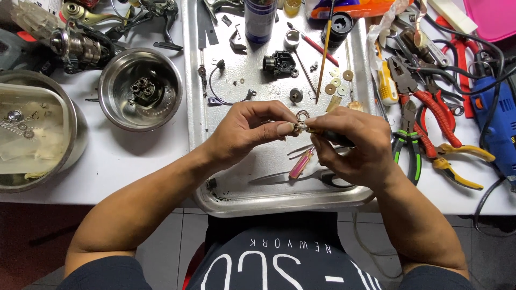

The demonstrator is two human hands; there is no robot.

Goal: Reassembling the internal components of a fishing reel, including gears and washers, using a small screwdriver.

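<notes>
Tray (279, 207): metal, nearest edge of the table (140, 156).
Left hand (244, 134): fingers pinch small metal part (299, 127).
Right hand (352, 145): fingers grip dark-handled tool (336, 138).

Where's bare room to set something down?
Bare white table between the steel bowl and metal tray. Inside the tray, its near-left corner under the left hand is bare. Crowded: pliers pile on the right, tray's far half.

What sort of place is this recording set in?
Probably a small repair workbench. A metal tray holds washers and tiny parts, pliers and a blue power tool lie alongside, and both hands work on a small part.
</notes>
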